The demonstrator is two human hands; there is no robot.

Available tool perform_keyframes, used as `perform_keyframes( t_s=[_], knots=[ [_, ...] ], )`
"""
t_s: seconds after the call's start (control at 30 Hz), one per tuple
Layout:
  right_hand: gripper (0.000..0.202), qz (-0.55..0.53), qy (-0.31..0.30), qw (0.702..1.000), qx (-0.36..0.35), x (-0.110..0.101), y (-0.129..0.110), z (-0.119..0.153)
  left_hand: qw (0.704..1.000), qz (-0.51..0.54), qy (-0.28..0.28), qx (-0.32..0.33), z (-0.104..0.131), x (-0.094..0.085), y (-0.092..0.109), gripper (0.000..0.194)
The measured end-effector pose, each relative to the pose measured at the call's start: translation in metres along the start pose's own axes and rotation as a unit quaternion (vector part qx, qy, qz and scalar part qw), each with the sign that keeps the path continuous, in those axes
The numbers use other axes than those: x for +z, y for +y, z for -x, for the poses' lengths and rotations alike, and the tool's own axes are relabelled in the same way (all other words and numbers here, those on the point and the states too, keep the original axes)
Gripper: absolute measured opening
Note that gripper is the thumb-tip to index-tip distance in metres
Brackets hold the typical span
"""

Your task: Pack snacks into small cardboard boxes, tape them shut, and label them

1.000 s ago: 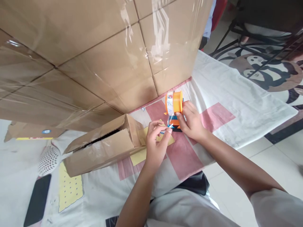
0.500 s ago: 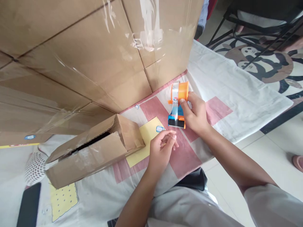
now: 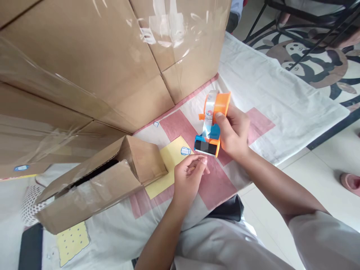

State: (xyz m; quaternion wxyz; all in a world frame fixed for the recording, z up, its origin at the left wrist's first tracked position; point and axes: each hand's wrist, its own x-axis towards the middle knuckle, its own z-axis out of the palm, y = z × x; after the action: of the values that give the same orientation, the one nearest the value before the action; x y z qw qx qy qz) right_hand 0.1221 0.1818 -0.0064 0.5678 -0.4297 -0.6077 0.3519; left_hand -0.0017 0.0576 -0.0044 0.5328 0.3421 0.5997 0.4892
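My right hand (image 3: 234, 129) is wrapped round an orange and blue tape dispenser (image 3: 222, 103) with a roll of clear tape and a toothed cutting edge. Just below that edge is my left hand (image 3: 189, 174), its fingers curled and the thumb against the index finger. Whether anything thin is pinched there is too small to tell. A long cardboard box (image 3: 98, 187), its top flaps partly open with a dark gap, lies left of my hands. It overlaps a yellow patch (image 3: 168, 153) on the patterned cloth (image 3: 216, 183).
Large taped cardboard boxes (image 3: 84, 56) rise behind the cloth. A dark flat object (image 3: 30, 247) lies at the lower left. At the upper right, a black metal-framed chair (image 3: 309, 11) stands by a panda-patterned floor (image 3: 306, 56). A pink shoe (image 3: 351, 182) shows at the right edge.
The dispenser has tilted in my right hand, so its black roller and toothed edge show more. The view has shifted slightly, moving the boxes left. My left hand keeps its curled shape.
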Motion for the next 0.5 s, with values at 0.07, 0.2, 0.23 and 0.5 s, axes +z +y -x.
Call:
perform_keyframes(
  t_s=[0.07, 0.2, 0.23, 0.5],
  knots=[
    [0.04, -0.014, 0.005, 1.0, 0.02, 0.001, -0.001, 0.0, 1.0, 0.01, -0.012, 0.002, -0.002, 0.0, 0.0, 0.022],
    [0.038, -0.052, -0.016, 0.995, 0.081, 0.006, -0.003, 0.002, 0.999, 0.018, -0.029, 0.004, -0.006, -0.002, -0.004, 0.028],
    [0.038, -0.059, -0.022, 0.994, 0.092, 0.007, -0.003, 0.003, 0.999, 0.021, -0.026, 0.004, -0.007, -0.002, -0.006, 0.028],
    [0.04, -0.084, -0.033, 0.981, 0.174, 0.012, -0.006, 0.004, 1.0, -0.002, 0.012, 0.026, -0.007, -0.006, 0.0, 0.029]
  ],
)
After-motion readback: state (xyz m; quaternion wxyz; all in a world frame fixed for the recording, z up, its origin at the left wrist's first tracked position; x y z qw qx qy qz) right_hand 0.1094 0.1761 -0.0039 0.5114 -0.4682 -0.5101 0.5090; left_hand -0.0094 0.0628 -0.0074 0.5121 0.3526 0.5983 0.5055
